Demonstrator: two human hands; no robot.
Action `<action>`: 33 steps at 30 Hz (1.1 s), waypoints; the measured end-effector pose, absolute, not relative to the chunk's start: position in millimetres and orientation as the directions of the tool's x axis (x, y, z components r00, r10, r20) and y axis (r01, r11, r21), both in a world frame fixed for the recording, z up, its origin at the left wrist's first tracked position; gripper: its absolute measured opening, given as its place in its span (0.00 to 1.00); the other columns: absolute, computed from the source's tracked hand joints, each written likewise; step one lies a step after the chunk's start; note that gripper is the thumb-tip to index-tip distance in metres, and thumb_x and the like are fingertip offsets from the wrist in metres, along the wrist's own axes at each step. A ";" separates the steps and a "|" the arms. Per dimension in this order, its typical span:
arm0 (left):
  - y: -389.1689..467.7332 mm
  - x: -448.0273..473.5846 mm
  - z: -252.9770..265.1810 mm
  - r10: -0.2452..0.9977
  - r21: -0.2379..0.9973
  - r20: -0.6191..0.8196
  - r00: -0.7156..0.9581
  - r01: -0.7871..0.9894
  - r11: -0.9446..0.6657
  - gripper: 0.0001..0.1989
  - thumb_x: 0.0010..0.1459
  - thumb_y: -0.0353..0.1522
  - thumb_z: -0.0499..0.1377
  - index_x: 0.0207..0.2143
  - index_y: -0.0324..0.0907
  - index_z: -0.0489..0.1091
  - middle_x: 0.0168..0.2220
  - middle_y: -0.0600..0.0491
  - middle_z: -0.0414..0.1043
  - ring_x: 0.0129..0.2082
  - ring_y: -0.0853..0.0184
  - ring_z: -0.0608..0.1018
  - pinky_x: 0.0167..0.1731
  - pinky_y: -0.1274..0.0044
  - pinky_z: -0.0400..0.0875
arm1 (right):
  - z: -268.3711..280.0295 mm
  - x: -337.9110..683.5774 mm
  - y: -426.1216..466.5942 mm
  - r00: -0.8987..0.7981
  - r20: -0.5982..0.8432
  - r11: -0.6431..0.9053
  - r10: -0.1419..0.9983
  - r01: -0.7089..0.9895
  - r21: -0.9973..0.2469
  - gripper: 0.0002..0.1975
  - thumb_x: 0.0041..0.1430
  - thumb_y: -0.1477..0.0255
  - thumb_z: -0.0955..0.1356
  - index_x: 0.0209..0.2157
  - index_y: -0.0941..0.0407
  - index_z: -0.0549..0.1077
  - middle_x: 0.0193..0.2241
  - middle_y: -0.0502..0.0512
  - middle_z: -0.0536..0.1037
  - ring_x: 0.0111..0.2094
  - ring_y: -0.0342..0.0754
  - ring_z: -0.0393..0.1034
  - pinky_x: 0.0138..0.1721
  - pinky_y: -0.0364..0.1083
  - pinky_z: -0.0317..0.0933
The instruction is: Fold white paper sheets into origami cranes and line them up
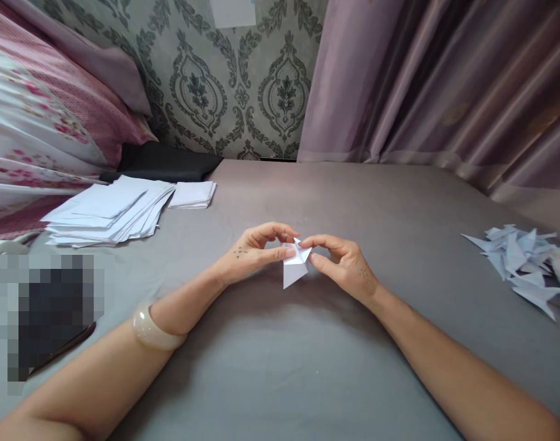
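Observation:
A small piece of folded white paper [295, 274] is held between both hands, above the middle of the grey cloth. My left hand [256, 248] pinches its left side, with the thumb on the near face and the fingers behind. From the other side, my right hand [346, 263] grips a pointed flap at the paper's right edge between thumb and fingertips. The lower part of the paper hangs down to a point. Parts of its upper edge are hidden by the fingers.
Large white sheets [105, 211] lie stacked at the left, with a smaller paper stack [192, 195] beside them. Folded white paper pieces [518, 254] are heaped at the far right. A black item [169, 160] rests behind the sheets. Curtains [426, 86] border the grey surface [270, 367].

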State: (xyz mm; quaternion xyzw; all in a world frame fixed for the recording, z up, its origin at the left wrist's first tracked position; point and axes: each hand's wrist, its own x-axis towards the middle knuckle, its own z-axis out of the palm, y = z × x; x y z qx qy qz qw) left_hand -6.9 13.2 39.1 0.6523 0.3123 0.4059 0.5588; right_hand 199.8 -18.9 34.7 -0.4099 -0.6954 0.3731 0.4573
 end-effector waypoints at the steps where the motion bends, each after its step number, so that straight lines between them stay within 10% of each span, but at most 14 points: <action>1: 12.9 -6.7 39.3 0.859 0.982 0.179 0.480 -0.039 -0.182 0.10 0.50 0.35 0.67 0.37 0.46 0.77 0.37 0.51 0.72 0.40 0.64 0.70 0.42 0.73 0.63 | 34.7 200.1 -18.4 -0.244 0.321 0.374 0.915 0.216 -0.902 0.09 0.53 0.73 0.68 0.37 0.50 0.76 0.37 0.49 0.80 0.42 0.48 0.73 0.49 0.50 0.63; 33: 11.4 5.7 29.5 0.920 0.936 0.007 0.392 -0.327 0.132 0.12 0.48 0.33 0.68 0.35 0.42 0.72 0.33 0.53 0.76 0.31 0.69 0.76 0.35 0.77 0.66 | 38.3 187.3 -18.2 -0.119 0.138 0.140 0.983 0.007 -0.990 0.04 0.50 0.68 0.70 0.29 0.53 0.75 0.30 0.50 0.79 0.36 0.46 0.73 0.44 0.50 0.65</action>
